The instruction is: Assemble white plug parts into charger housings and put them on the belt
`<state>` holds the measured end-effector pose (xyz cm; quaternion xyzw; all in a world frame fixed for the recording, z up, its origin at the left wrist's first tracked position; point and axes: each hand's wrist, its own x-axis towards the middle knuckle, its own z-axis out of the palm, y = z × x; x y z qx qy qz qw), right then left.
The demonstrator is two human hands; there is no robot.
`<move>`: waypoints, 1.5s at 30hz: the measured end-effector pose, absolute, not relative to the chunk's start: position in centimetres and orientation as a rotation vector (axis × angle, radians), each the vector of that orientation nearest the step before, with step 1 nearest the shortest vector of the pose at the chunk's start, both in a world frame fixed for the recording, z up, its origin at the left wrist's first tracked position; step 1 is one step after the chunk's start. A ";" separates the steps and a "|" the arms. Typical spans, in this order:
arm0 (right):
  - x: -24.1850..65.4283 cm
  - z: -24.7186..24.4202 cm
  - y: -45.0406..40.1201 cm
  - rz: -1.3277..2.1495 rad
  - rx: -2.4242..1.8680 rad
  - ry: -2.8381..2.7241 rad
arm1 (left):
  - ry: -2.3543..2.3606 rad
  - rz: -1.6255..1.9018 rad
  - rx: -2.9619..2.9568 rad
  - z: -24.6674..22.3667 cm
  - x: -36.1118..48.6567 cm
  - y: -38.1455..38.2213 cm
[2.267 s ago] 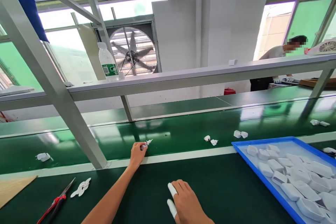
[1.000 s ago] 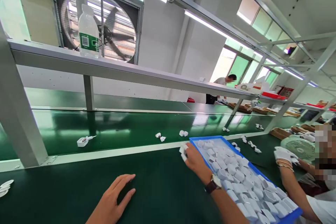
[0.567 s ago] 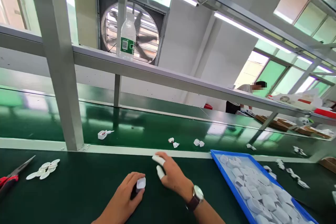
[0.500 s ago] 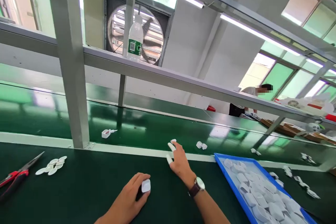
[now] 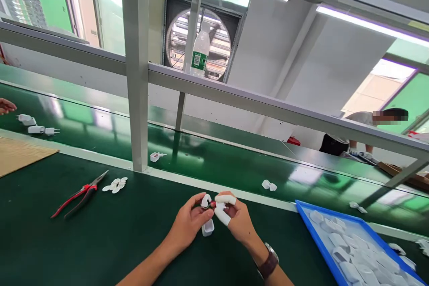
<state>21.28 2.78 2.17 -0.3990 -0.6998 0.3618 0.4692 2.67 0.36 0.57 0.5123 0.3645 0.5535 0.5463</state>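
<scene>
Green bench [image 5: 100, 241] — blue tray [image 5: 315, 237] of white shells [image 5: 348, 254]

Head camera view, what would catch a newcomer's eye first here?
Probably the two hands meeting at the middle of the green bench: left hand and right hand pinch small white parts between them. Next, the red-handled pliers lying left, and the blue tray of white housings at right.

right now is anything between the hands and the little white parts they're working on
Nothing visible does. The left hand and right hand already meet around the small white parts, fingers touching them above the green table.
</scene>
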 end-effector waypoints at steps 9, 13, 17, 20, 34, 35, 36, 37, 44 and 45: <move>21.7 3.9 -2.1 0.891 -0.924 -1.731 | 0.679 1.148 0.981 2.2 2.2 -1.6; 22.4 3.8 -2.5 0.859 -0.976 -1.817 | 0.607 1.107 0.940 2.4 2.3 -1.8; 22.5 3.3 -2.9 0.895 -0.999 -1.880 | 0.592 1.100 1.018 2.2 2.2 -1.9; 22.7 2.3 -2.9 0.998 -1.009 -1.755 | 0.651 1.134 1.108 1.6 1.9 -2.0; 24.9 2.4 -2.7 0.291 -0.819 -1.835 | 1.192 1.165 2.048 -1.0 1.9 -0.9; 24.6 2.5 -2.9 0.246 -0.793 -1.864 | 1.173 1.219 2.075 -0.8 1.8 -1.1; 24.4 2.5 -3.0 0.216 -0.777 -1.887 | 1.158 1.264 2.100 -0.7 1.8 -1.3; 24.2 2.5 -3.1 0.203 -0.774 -1.901 | 1.146 1.300 2.122 -0.5 1.7 -1.5; 23.5 1.9 -3.8 0.214 -0.760 -1.909 | 1.132 1.444 2.276 -0.1 1.5 -2.1; 23.3 1.9 -3.9 0.188 -0.731 -1.911 | 1.125 1.465 2.314 0.0 1.6 -2.1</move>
